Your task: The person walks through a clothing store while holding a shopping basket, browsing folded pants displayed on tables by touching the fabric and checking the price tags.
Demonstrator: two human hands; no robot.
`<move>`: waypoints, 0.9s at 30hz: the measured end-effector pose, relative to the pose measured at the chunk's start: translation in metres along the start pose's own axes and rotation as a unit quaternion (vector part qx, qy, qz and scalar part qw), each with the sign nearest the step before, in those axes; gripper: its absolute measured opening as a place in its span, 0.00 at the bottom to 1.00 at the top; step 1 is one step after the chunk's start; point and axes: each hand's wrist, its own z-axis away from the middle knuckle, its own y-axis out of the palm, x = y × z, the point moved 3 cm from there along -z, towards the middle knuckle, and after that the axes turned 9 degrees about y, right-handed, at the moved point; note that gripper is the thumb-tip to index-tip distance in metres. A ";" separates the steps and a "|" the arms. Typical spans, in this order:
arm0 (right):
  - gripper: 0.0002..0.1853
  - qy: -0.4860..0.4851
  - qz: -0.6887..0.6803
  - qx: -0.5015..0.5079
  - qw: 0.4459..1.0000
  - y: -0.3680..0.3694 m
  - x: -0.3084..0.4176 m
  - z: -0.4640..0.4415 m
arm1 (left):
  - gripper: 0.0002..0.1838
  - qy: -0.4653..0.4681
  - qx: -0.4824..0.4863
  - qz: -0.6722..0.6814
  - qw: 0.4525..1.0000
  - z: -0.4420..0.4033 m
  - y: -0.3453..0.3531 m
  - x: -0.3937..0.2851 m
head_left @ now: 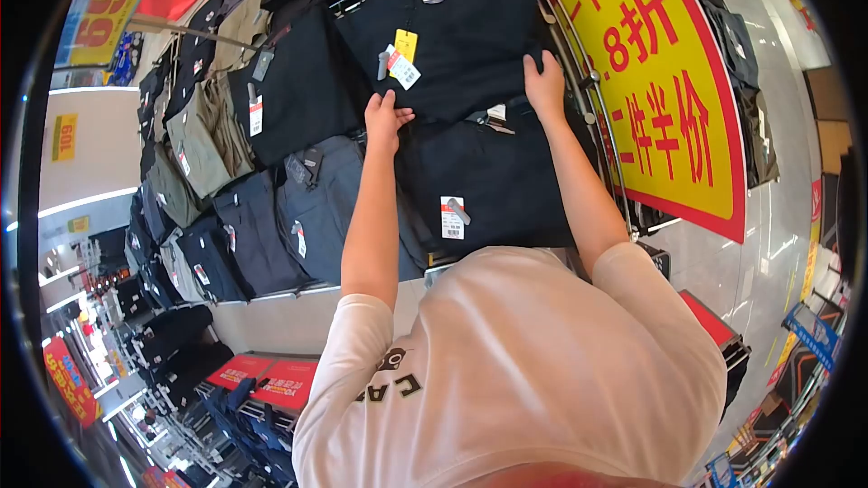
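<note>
A folded pair of black trousers [470, 41] lies on the sloping display rack, with a yellow and a white tag [402, 66] on its left part. My left hand [385, 122] is at its lower left corner, thumb and fingers closed on the edge. Its lower right corner is in my right hand [545, 86], with some fingers hidden by the cloth. Just below lies another folded black pair [506, 176] with a white price tag [453, 217]. To the left, more black trousers [303, 81] lie close to my left hand.
Rows of folded grey and khaki trousers [208, 136] continue leftward. A large yellow and red sale sign [665, 81] stands along the rack's right side, beside a metal rail [592, 81]. Red-topped signs [262, 380] and hanging clothes are at the lower left. Tiled floor [768, 244] runs along the right.
</note>
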 end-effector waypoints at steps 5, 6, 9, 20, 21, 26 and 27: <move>0.20 0.010 -0.050 -0.047 0.998 0.000 0.015 0.006 | 0.13 0.096 -0.007 0.000 0.995 0.000 0.005 -0.026; 0.20 0.012 -0.050 -0.046 0.998 0.004 0.015 0.002 | 0.14 0.114 -0.015 -0.006 0.993 -0.001 0.008 -0.033; 0.21 0.024 -0.025 0.018 0.999 0.021 -0.001 -0.010 | 0.16 0.084 -0.001 -0.040 0.996 -0.017 0.005 -0.034; 0.20 0.022 0.064 0.093 0.993 -0.126 -0.016 0.094 | 0.20 0.037 0.069 -0.101 0.992 0.155 -0.024 -0.012; 0.22 -0.004 0.126 0.079 0.989 -0.137 -0.031 0.111 | 0.21 0.009 0.092 -0.179 0.979 0.174 -0.025 -0.003; 0.29 0.049 0.277 0.061 0.958 -0.168 -0.059 0.167 | 0.31 -0.028 0.064 -0.413 0.908 0.225 -0.035 0.060; 0.31 0.040 0.207 0.072 0.975 -0.167 -0.072 0.170 | 0.31 -0.028 0.057 -0.443 0.894 0.232 -0.030 0.062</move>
